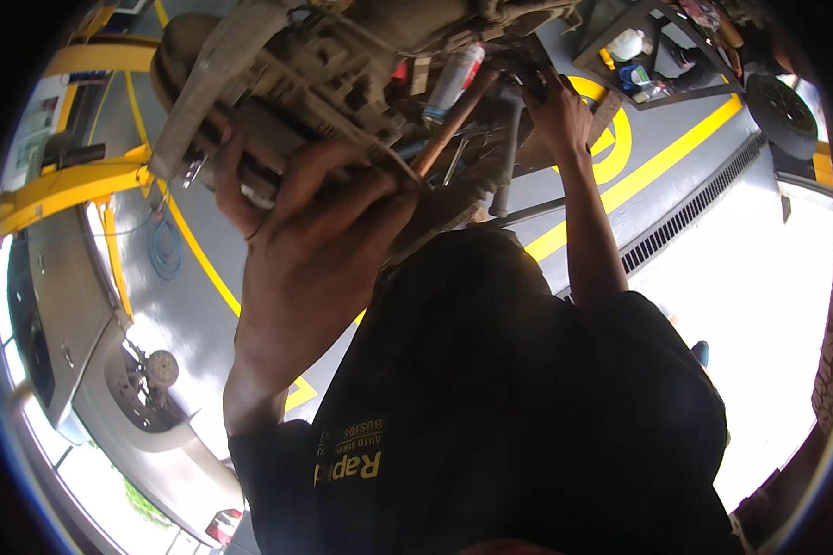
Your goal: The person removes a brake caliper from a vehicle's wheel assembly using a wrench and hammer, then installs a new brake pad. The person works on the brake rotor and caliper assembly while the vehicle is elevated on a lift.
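My left hand is raised among dirty metal car parts, its fingers curled round a dark metal part. A flat grey metal bar slants just beyond its fingertips. Farther right, my right hand reaches forward with bent fingers against something dark, which I cannot make out. Between the hands lie a white and red spray can, a brown handle that looks wooden, and a grey metal rod.
A dark stand with bottles is at the far right, near a wheel. A floor drain grate runs on the right. On the left are a yellow lift arm, a coiled blue hose and a silver car.
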`<state>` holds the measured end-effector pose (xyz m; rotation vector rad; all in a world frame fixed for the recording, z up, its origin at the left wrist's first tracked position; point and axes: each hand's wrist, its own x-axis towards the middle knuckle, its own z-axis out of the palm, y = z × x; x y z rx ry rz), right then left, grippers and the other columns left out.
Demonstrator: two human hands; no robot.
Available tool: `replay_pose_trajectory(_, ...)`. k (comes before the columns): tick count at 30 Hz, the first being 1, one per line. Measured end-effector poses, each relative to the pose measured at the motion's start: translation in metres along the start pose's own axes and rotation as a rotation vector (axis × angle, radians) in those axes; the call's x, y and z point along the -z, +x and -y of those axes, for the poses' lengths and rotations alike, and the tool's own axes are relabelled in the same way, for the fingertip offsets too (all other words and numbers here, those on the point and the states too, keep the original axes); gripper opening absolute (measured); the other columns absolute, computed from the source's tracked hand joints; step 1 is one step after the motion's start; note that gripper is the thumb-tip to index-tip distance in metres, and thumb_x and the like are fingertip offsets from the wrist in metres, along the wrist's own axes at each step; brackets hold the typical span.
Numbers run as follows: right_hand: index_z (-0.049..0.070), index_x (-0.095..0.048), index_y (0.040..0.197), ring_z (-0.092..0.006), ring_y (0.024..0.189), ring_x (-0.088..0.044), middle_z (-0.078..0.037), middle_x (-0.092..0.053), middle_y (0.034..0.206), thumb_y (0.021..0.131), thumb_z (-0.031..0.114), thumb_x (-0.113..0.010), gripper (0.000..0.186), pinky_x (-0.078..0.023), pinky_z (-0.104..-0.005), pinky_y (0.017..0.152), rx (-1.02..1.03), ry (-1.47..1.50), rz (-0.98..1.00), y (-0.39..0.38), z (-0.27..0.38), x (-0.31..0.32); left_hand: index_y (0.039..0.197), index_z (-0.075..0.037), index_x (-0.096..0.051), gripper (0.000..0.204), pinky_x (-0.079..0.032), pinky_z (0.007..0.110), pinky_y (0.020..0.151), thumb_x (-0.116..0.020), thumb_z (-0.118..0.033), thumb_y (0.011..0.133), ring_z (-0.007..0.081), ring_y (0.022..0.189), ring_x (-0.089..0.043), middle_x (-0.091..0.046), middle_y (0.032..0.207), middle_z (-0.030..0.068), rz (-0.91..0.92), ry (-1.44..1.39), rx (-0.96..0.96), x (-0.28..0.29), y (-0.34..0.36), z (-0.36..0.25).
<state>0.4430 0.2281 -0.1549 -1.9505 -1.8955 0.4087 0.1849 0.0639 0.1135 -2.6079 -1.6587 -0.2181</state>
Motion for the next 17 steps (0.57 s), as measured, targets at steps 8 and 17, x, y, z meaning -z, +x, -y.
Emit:
replay_pose_trajectory(8, 0.007, -0.055, 0.135, -0.0464, 0.105, -0.068, -0.024, -0.062, 0.129, 0.091, 0.023, -0.069, 0.049, -0.058, -0.0558, 0.088, 0.071, 0.221, 0.181, 0.019, 0.006, -0.08, 0.085, -0.026, -0.078, 0.004, -0.036, 0.052, 0.115, -0.08, -0.029, 0.086, 0.0173, 0.095, -0.063, -0.072, 0.095, -0.005, -0.559, -0.261, -0.121, 0.001, -0.02, 0.024)
replay_pose_trajectory(17, 0.012, -0.043, 0.153, -0.0411, 0.138, -0.046, -0.02, -0.058, 0.135, 0.092, 0.054, -0.07, 0.079, -0.048, -0.055, 0.104, -0.049, -0.04, 0.087, -0.037, 0.022, -0.129, 0.1, -0.003, -0.077, 0.023, -0.05, 0.048, 0.099, -0.064, -0.021, 0.101, 0.0288, 0.099, -0.066, -0.068, 0.112, 0.0175, -0.93, -0.172, 0.131, -0.034, -0.048, 0.063)
